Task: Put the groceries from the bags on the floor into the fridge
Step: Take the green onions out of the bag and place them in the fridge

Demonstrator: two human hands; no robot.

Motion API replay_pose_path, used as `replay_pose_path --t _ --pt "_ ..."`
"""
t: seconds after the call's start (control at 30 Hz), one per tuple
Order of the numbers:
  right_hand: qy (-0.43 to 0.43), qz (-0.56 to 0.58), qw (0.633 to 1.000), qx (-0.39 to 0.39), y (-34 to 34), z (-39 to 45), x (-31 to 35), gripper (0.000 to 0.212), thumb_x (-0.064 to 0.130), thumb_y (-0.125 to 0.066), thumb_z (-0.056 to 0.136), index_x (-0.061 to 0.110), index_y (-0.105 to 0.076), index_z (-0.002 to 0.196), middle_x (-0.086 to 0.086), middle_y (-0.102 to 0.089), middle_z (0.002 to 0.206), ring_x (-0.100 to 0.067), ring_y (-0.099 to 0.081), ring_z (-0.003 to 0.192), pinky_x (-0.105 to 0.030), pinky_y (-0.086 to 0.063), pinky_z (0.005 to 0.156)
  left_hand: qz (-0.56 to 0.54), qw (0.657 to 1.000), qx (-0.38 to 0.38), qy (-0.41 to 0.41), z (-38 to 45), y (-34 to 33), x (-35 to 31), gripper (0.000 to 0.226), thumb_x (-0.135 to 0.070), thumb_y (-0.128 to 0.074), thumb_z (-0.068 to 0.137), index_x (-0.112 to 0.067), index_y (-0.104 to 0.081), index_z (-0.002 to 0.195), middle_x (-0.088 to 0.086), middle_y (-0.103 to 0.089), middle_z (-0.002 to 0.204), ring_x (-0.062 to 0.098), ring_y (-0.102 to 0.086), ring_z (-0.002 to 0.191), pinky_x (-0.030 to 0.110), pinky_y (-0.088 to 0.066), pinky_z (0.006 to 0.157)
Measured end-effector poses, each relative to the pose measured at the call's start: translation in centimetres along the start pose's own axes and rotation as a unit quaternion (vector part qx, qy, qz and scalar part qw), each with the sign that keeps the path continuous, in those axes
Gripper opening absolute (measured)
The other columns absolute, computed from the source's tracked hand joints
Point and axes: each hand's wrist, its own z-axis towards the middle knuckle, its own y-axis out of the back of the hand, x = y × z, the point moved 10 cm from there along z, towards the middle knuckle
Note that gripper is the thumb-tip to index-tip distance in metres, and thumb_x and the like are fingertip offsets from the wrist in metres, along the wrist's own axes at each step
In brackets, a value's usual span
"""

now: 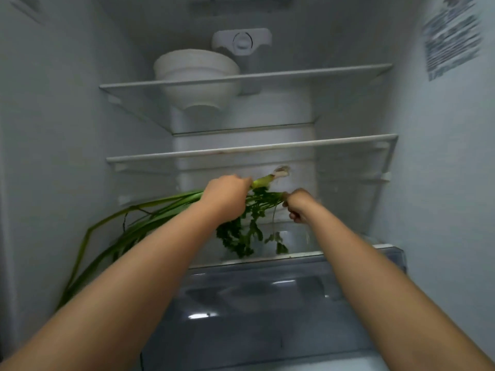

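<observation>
Both arms reach into the open fridge at its lowest shelf. My left hand (225,195) is closed around a bunch of green onions (139,223); the pale root end sticks out to the right of the fist and the long leaves trail down to the left, out past the shelf. My right hand (298,204) grips the stems of a bunch of leafy coriander (241,236), whose leaves hang down over the lowest glass shelf (302,254). The two bunches cross between my hands.
Stacked white bowls (195,68) stand on the top glass shelf (241,77). A middle shelf (254,148) sits just above my hands. A translucent grey crisper drawer (254,303) lies below. A printed label (452,36) is on the right wall.
</observation>
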Motion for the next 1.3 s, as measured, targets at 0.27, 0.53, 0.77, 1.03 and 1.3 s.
replay_pose_path --t 0.27,0.53,0.77,1.03,1.3 --pt "0.014 -0.428 0.903 0.036 0.2 2.3 -2.8 0.039 0.026 -0.043 0.095 0.002 -0.050 0.125 -0.014 -0.051 0.131 -0.024 -0.052 0.104 -0.031 -0.043 0.096 0.039 0.997 0.023 -0.057 3.8 -3.4 -1.3 0.054 -0.002 -0.045 0.091 -0.017 -0.033 0.142 0.010 -0.050 0.130 0.028 -0.049 0.117 0.036 -0.043 0.095" --pt "0.093 -0.454 0.886 -0.038 6.0 -0.2 -2.4 0.037 0.021 -0.044 0.093 0.001 -0.054 0.121 -0.021 -0.051 0.131 -0.032 -0.053 0.117 -0.029 -0.045 0.093 0.055 0.991 0.050 -0.107 10.8 -7.1 -5.4 0.047 0.000 -0.035 0.095 -0.016 -0.038 0.139 0.012 -0.050 0.130 0.028 -0.048 0.118 0.033 -0.039 0.095" --pt "0.145 -0.475 0.868 -0.021 5.5 -2.6 -3.9 0.035 0.026 -0.045 0.093 0.002 -0.059 0.116 -0.022 -0.049 0.127 -0.033 -0.051 0.116 -0.031 -0.042 0.094 -0.042 0.975 0.185 -0.119 12.0 -14.6 -8.5 0.044 -0.009 -0.033 0.100 -0.016 -0.037 0.143 0.012 -0.040 0.146 0.029 -0.042 0.130 0.034 -0.036 0.108" --pt "0.207 -0.451 0.868 0.015 4.3 -4.9 -3.9 0.033 0.027 -0.049 0.093 0.003 -0.062 0.112 -0.019 -0.058 0.117 -0.030 -0.054 0.110 -0.030 -0.042 0.088 -0.049 0.973 0.215 -0.074 10.1 -16.1 -8.4 0.052 -0.012 -0.029 0.102 -0.015 -0.013 0.151 0.012 -0.021 0.156 0.028 -0.031 0.140 0.033 -0.029 0.114" --pt "0.324 -0.252 0.908 -0.089 4.7 -10.6 -3.3 0.021 0.013 -0.054 0.088 -0.003 -0.069 0.089 -0.018 -0.068 0.091 -0.020 -0.054 0.080 -0.027 -0.037 0.072 -0.056 0.995 0.053 -0.060 2.6 -9.4 -5.6 0.035 -0.020 -0.037 0.099 -0.009 -0.054 0.128 0.015 -0.055 0.127 0.032 -0.054 0.115 0.038 -0.047 0.092"
